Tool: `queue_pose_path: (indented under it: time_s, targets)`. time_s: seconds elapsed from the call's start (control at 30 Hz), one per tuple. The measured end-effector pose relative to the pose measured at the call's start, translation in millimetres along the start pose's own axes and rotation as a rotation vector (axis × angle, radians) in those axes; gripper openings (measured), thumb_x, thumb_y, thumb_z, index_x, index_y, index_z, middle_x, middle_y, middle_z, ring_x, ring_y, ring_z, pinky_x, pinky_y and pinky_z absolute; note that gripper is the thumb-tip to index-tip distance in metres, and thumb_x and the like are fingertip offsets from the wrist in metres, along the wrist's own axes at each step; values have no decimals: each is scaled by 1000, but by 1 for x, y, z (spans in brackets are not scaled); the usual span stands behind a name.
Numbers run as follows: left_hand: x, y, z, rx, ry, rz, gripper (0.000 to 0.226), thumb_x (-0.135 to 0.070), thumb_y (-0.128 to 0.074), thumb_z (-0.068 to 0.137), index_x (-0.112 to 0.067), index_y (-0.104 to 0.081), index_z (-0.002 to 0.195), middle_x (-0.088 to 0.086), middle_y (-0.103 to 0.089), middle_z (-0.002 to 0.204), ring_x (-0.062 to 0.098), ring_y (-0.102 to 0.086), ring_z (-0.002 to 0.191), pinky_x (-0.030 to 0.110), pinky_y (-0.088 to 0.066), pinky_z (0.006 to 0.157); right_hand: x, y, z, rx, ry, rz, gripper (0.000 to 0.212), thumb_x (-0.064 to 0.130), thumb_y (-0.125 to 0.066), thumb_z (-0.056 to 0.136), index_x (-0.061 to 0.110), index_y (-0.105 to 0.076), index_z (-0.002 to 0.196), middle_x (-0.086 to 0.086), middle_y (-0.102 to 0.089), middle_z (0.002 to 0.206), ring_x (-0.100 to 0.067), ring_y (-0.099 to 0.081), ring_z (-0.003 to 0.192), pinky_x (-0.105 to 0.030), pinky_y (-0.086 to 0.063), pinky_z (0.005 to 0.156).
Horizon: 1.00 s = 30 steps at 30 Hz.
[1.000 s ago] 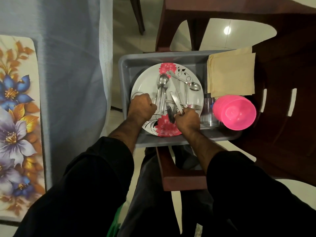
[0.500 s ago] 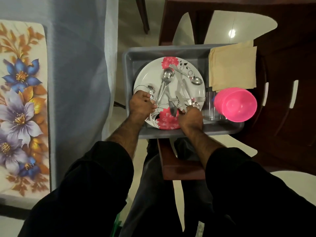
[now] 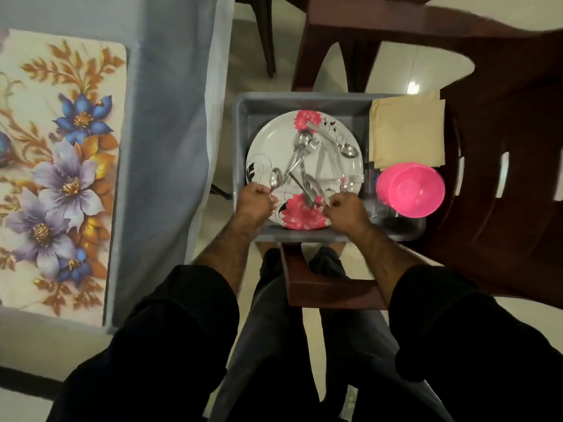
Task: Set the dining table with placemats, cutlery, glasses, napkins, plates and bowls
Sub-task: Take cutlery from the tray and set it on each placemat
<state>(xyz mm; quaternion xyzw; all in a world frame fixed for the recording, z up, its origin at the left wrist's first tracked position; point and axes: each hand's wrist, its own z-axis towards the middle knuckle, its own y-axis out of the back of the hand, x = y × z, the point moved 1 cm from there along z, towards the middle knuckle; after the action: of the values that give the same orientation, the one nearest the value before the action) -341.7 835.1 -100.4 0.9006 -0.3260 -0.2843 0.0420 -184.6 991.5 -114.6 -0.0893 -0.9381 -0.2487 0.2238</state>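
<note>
A grey tub [image 3: 304,102] sits on a dark red chair. In it lies a white plate [image 3: 268,141] with pink flowers, strewn with several spoons, forks and knives [image 3: 304,153]. My left hand [image 3: 254,202] grips a spoon [image 3: 275,179] at the plate's left edge. My right hand [image 3: 347,211] pinches the handles of a knife and other cutlery [image 3: 313,190] at the plate's near edge. Folded beige napkins [image 3: 406,132] and stacked pink bowls [image 3: 411,190] sit at the tub's right side, with clear glasses [image 3: 370,184] between plate and bowls.
A floral placemat [image 3: 58,166] lies on the table with a blue-grey cloth [image 3: 170,117] at the left. A dark red chair [image 3: 502,147] stands to the right, and its seat edge [image 3: 329,287] juts toward my legs. Pale tiled floor shows between.
My left hand has lifted a spoon out to the plate's left edge. My right hand has drawn the knife handles toward me. The view has shifted slightly.
</note>
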Motion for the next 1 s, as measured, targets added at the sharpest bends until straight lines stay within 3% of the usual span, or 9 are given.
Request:
queue_pose_path:
  time_s: [0.1, 0.17, 0.3, 0.4, 0.57, 0.7, 0.8, 0.9, 1.0]
  targets:
    - [-9, 1, -33, 117, 34, -144, 13, -4, -72, 95, -11, -66, 104, 3, -66, 86, 11, -50, 65, 25, -39, 52, 17, 23, -29, 167, -24, 290, 5, -3, -78, 87, -5, -74, 89, -2, -69, 74, -8, -62, 65, -20, -47, 58]
    - [-23, 1, -62, 200, 28, -311, 21, -15, -76, 97, -5, -71, 114, 0, -68, 80, 7, -47, 57, 20, -38, 48, 35, 35, -52, 249, 3, 366, 7, 0, -80, 87, -3, -75, 91, -2, -69, 72, -8, -58, 60, -19, -44, 51]
    - [-57, 12, -113, 169, -89, -451, 10, -14, -79, 94, -7, -74, 100, 0, -73, 79, 2, -50, 54, 18, -39, 50, 75, 60, -97, 269, 28, 389, 8, -6, -77, 87, 1, -74, 89, -6, -64, 69, -5, -43, 41, -16, -32, 38]
    - [-79, 33, -142, 113, -150, -452, 11, -8, -82, 90, -5, -75, 99, 1, -73, 78, 3, -49, 53, 18, -39, 49, 102, 71, -127, 316, 72, 359, 7, -1, -80, 86, 2, -77, 91, -13, -59, 75, -9, -34, 45, -19, -24, 39]
    - [-98, 79, -184, 91, -180, -506, 11, -6, -80, 91, -8, -70, 86, -1, -66, 62, 7, -48, 45, 20, -36, 41, 145, 72, -180, 414, 148, 329, 14, 7, -84, 86, 2, -75, 95, -7, -55, 69, -11, -30, 51, -25, -19, 45]
    - [-102, 133, -201, 171, -219, -674, 17, -5, -66, 100, -11, -68, 85, 7, -70, 75, 10, -51, 57, 21, -36, 46, 181, 46, -220, 435, 271, 277, 13, 13, -81, 91, 4, -73, 95, 1, -54, 62, -9, -32, 48, -24, -22, 45]
    - [-97, 191, -199, 102, -226, -785, 21, -12, -52, 110, -13, -63, 92, 4, -64, 69, 12, -52, 56, 22, -35, 43, 207, 9, -243, 386, 327, 394, 26, 24, -65, 105, -1, -70, 109, 0, -57, 70, -9, -39, 51, -21, -26, 42]
    - [-68, 268, -192, 47, -226, -828, 29, -17, -49, 110, -19, -61, 83, -3, -47, 57, 10, -43, 46, 20, -33, 40, 227, -41, -261, 308, 348, 317, 21, 10, -51, 109, 7, -71, 112, -7, -52, 67, -10, -43, 48, -20, -34, 41]
    - [-28, 349, -191, -67, -202, -682, 30, -21, -54, 108, -19, -55, 78, -4, -39, 53, 10, -33, 42, 17, -26, 38, 238, -103, -277, 269, 407, 156, 22, 0, -59, 102, 13, -75, 97, -20, -63, 72, -14, -48, 53, -23, -41, 47]
